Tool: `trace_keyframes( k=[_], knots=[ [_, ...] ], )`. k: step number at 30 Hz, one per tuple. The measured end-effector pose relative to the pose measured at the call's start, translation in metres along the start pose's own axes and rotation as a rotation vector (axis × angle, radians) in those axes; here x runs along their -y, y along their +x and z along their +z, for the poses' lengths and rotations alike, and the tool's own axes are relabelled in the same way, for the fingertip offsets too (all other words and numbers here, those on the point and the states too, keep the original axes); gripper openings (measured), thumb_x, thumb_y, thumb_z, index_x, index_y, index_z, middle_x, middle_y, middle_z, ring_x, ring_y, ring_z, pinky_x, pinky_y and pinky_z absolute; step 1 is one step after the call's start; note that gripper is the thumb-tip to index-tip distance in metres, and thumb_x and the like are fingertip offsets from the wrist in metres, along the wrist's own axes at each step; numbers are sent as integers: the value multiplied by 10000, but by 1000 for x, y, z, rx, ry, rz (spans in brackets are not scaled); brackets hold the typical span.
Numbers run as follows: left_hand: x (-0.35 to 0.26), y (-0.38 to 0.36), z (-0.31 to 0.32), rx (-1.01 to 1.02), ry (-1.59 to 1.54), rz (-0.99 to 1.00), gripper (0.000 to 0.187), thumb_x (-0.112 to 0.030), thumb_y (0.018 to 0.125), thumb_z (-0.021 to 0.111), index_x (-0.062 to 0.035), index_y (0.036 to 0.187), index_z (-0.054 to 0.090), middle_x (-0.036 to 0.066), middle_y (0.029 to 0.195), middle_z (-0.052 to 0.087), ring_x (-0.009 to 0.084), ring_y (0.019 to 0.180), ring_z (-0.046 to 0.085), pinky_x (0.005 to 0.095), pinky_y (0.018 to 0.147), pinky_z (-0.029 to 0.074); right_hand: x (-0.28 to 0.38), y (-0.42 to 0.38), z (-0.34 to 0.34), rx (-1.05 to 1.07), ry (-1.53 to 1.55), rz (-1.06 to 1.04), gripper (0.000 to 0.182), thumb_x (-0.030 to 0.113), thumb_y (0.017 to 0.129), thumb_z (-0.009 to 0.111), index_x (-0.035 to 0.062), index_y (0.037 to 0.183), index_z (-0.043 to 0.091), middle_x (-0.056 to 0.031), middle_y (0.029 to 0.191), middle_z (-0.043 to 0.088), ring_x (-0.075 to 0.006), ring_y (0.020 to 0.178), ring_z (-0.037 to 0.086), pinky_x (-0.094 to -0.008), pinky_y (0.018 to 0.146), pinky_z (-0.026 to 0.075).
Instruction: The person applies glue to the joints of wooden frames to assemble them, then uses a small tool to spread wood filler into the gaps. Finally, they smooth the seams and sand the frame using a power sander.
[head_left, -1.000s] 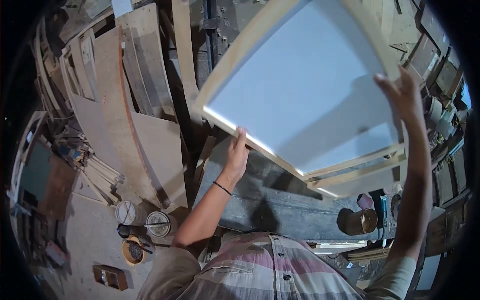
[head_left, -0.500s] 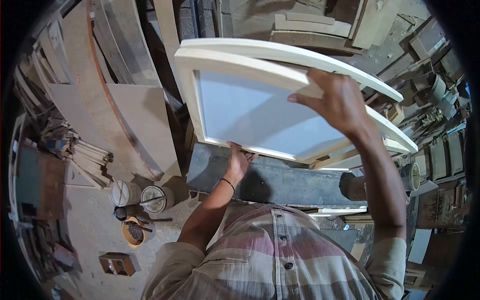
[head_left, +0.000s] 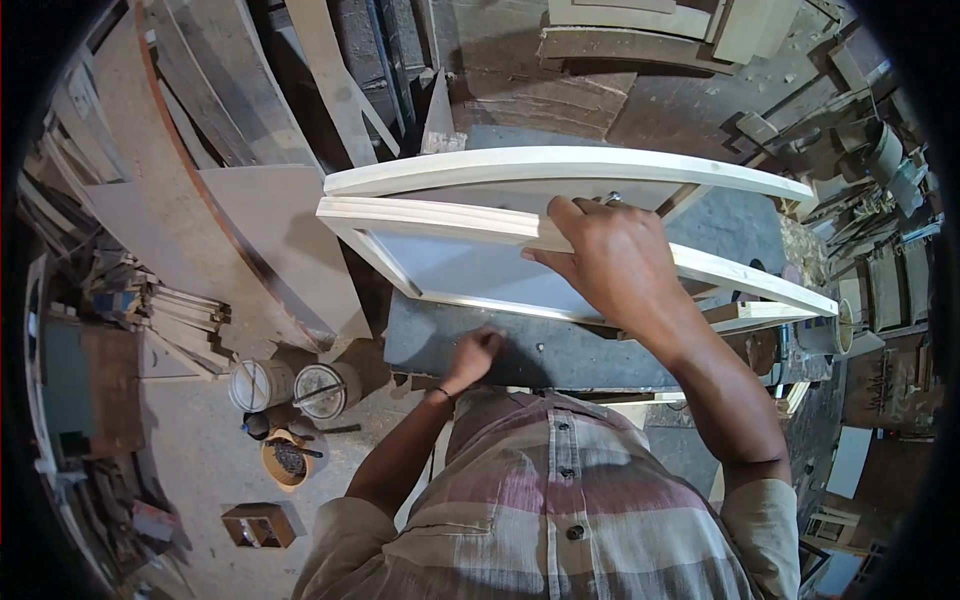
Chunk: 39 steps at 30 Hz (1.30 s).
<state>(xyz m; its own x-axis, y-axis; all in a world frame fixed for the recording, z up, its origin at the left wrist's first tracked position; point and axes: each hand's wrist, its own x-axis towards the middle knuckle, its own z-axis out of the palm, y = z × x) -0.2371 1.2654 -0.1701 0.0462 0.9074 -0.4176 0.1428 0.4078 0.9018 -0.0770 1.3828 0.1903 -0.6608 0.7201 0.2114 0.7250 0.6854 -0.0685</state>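
A pale wooden frame (head_left: 430, 214) with a curved top rail and a whitish panel stands upright on the dark worktable (head_left: 450, 350). My right hand (head_left: 615, 250) is closed over its top rail, thumb on the near side and fingers over the back. Behind it stands a second curved wooden frame (head_left: 560, 162), close to the first at the left end and farther apart toward the middle. My left hand (head_left: 478, 355) is near the table's front edge, below the frame and apart from it, with its fingers curled; whether anything is inside them is hidden.
Two buckets (head_left: 325, 390) stand on the floor at the left, beside a bowl of small dark pieces (head_left: 287, 462) and a small wooden box (head_left: 258, 526). Large boards (head_left: 270, 220) lean left of the table. Wood pieces (head_left: 640, 45) lie beyond it.
The near frame has tipped more upright, so its top edge faces me and less of the panel shows. My left hand has left the bottom rail and curled.
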Motion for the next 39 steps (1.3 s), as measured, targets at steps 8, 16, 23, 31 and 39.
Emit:
trace_keyframes(
  k=[8, 16, 23, 31, 39],
  knots=[
    [-12, 9, 50, -40, 982, 679, 359, -186, 883, 566, -145, 1216, 692, 87, 1072, 592, 283, 1060, 554, 440, 903, 423, -1, -19, -29, -192, -20, -12, 404, 340, 790, 806, 68, 1056, 670, -142, 1025, 690, -313, 936, 676, -420, 806, 510],
    [-13, 1, 56, -67, 772, 747, 274, -213, 879, 687, -122, 1132, 738, 66, 1003, 551, 270, 1004, 505, 441, 871, 367, -29, -133, -74, -433, 27, 188, 321, 96, 729, 841, 34, 1012, 704, -149, 1097, 681, -321, 1041, 648, -438, 901, 504],
    [0, -2, 73, -177, 962, 669, 141, -185, 858, 660, -136, 975, 722, 72, 1023, 585, 288, 1043, 529, 452, 880, 389, -42, -246, -77, -450, 112, 399, 198, 46, 800, 773, 12, 982, 702, -158, 1117, 669, -310, 1067, 639, -404, 907, 511],
    [12, -30, 80, -388, 978, 654, 119, -154, 865, 662, -108, 962, 712, 92, 1028, 617, 314, 1042, 558, 471, 891, 415, -58, -427, -72, -502, 286, 628, 181, 56, 810, 774, -6, 963, 700, -154, 1089, 667, -304, 1012, 648, -377, 875, 501],
    [110, -125, 30, -577, 907, 70, 120, -159, 864, 642, -48, 840, 681, 191, 910, 675, 402, 923, 653, 507, 800, 496, -88, -555, -38, -549, 562, 874, 141, 42, 824, 764, -19, 939, 707, -146, 992, 694, -257, 939, 671, -338, 845, 508]
  ],
)
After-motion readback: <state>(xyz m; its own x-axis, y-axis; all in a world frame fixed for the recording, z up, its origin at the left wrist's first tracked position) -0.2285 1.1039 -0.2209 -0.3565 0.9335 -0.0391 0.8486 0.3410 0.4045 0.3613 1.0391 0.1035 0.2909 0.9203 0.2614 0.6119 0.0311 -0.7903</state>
